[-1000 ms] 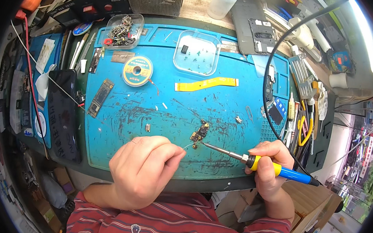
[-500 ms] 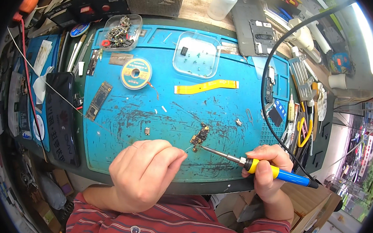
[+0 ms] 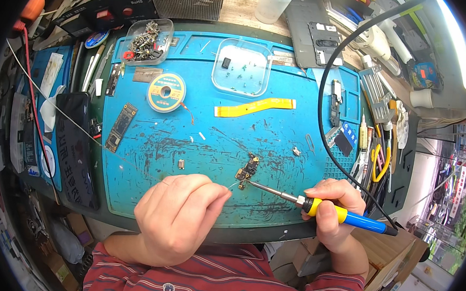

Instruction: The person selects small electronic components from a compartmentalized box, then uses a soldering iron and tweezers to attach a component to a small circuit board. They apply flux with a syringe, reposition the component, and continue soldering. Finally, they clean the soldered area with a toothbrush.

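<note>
One thin wire (image 3: 234, 185) was pinched in our left hand (image 3: 178, 214); our right hand (image 3: 329, 220) grasped a blue-and-yellow soldering iron (image 3: 311, 206); its tip met or nearly met the small circuit board (image 3: 248, 170), which lay on the scuffed blue mat (image 3: 266, 137).

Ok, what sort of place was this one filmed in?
Probably an electronics repair workshop: the right hand holds a soldering iron at a small circuit board on a blue work mat.
</note>
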Action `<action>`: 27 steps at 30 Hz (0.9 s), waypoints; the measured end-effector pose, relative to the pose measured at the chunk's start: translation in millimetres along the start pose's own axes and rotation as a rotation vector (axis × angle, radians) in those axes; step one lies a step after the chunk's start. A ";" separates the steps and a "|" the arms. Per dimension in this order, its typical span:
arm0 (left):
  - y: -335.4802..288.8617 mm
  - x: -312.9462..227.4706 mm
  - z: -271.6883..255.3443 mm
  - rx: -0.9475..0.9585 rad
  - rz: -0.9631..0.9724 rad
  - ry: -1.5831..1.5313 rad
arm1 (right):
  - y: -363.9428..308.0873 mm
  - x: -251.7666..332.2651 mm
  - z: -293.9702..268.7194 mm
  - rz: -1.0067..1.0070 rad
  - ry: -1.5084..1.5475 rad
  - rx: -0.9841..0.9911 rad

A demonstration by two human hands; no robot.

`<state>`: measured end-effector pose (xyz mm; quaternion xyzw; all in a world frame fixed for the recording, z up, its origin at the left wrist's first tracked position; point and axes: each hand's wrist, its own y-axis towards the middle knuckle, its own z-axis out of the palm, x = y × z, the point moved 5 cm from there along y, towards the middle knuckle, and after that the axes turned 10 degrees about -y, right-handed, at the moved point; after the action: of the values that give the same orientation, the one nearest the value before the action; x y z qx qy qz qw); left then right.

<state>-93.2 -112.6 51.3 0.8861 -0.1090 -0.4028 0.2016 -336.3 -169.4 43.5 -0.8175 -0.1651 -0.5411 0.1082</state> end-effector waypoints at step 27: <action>2.9 -2.8 0.6 -0.019 -0.034 -0.016 | -0.1 0.9 -0.6 -0.004 -0.018 0.010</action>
<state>-95.6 -114.3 54.2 0.8827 -0.0915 -0.4142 0.2023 -336.5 -169.4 44.5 -0.8215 -0.1704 -0.5329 0.1096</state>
